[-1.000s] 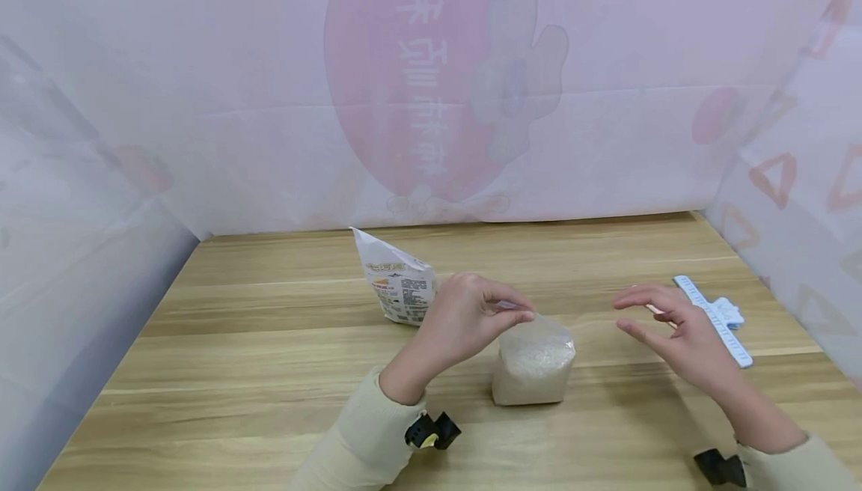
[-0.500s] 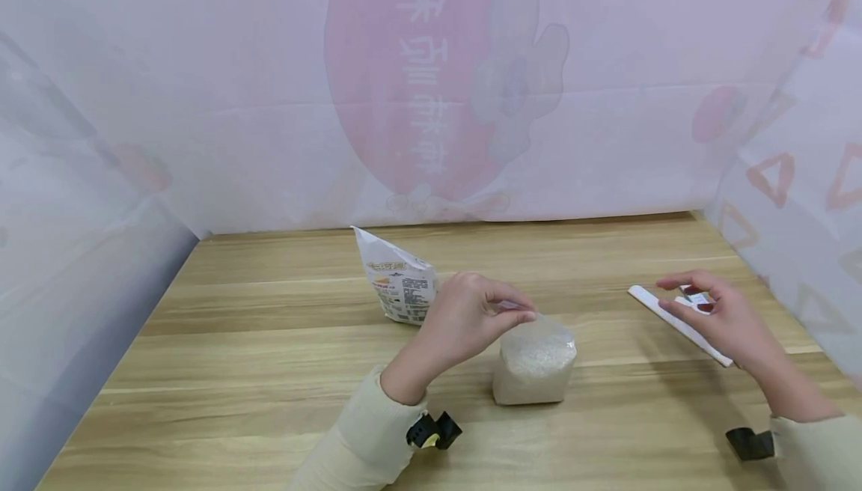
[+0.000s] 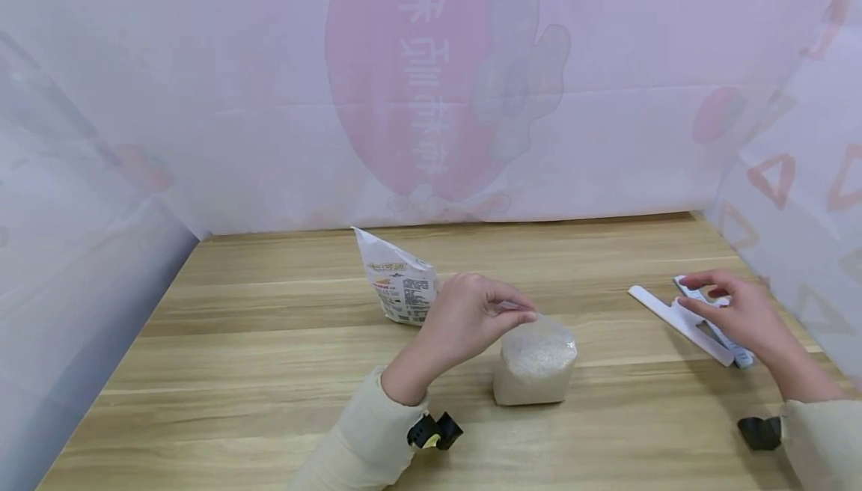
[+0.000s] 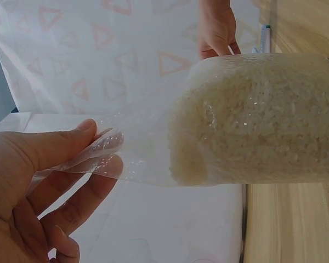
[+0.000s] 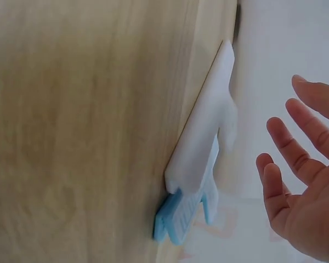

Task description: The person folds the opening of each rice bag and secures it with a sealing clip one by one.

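Note:
A clear bag of rice [image 3: 536,367] stands upright on the table. My left hand [image 3: 468,319] pinches the gathered plastic at its top between thumb and fingers; the left wrist view shows the see-through neck [image 4: 145,145] stretched from the fingertips to the rice. Over at the right, my right hand [image 3: 744,319] hovers by two long bag clips, its fingers loosely bent and holding nothing. A white bag clip [image 3: 680,322] lies nearer the rice. Just behind it is a light-blue bag clip [image 3: 743,356], partly hidden by the hand and the white one.
A white printed packet [image 3: 402,289] with a pointed top stands behind my left hand, partly covered by it. The wooden table [image 3: 256,371] is bounded by a pale printed sheet [image 3: 236,139] at the back and sides.
My right hand has moved right, away from the rice, uncovering the white clip on the table and now overlapping the blue one. The left hand and the rice bag have stayed put.

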The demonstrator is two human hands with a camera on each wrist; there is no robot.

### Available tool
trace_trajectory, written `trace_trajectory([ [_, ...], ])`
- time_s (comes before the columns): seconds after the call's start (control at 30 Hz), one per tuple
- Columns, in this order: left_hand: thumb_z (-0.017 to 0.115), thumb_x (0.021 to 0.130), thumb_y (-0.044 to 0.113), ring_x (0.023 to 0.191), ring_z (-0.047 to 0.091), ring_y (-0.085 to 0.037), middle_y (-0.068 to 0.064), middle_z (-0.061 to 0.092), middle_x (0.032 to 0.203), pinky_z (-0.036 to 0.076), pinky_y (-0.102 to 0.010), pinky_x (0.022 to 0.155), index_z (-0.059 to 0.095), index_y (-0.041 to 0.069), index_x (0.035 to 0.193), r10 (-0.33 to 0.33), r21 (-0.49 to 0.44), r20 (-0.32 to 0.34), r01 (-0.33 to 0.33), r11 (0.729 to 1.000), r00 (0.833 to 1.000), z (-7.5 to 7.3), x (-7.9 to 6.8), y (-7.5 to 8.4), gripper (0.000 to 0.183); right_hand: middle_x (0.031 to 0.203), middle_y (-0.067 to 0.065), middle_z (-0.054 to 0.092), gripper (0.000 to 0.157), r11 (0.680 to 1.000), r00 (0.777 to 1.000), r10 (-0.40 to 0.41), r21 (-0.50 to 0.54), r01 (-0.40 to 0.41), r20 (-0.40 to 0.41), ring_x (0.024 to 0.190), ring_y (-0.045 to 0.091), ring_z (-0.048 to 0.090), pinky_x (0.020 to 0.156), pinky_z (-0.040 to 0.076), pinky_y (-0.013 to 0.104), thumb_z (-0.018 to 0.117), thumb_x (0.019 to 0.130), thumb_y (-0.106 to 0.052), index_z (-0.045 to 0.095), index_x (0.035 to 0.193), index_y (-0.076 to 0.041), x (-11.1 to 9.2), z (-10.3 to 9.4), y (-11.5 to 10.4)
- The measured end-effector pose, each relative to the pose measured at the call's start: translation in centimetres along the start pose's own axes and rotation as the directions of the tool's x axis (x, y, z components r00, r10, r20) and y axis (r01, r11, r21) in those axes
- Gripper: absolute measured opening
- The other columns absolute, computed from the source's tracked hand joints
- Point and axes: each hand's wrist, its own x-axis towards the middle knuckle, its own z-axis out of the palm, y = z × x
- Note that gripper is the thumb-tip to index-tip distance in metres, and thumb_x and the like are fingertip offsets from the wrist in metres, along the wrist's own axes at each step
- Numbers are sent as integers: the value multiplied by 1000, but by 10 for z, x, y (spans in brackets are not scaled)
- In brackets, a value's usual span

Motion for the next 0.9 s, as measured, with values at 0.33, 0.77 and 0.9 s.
trace_trajectory([
  [0.33, 79, 85, 22, 60, 63, 2, 1, 79, 86, 39, -14, 53, 81, 15, 89, 1, -22, 6, -1, 1000, 1000, 1, -1, -1, 8, 118, 36, 61, 34, 999, 998, -16, -49, 19, 67, 95, 47, 58, 67, 40, 24, 72, 90, -18, 67, 114, 6, 5, 1, 11],
  [0.77, 79, 85, 22, 64, 66, 1, 1, 79, 87, 41, -14, 54, 81, 15, 90, -15, -27, 13, 15, 1000, 1000, 1, 0, 0, 9, 100, 28, 67, 33, 987, 986, -53, -142, 76, 156, 84, 32, 60, 65, 43, 23, 79, 82, -10, 69, 107, 9, 11, 2, 24],
  [0.9, 79, 85, 22, 63, 66, 1, 1, 79, 88, 40, -14, 53, 81, 15, 90, -22, -29, 16, 22, 999, 1000, 1, -1, 0, 9, 96, 27, 66, 36, 983, 984, -66, -160, 93, 168, 82, 31, 58, 66, 44, 28, 81, 78, -7, 67, 106, 12, 12, 4, 23],
])
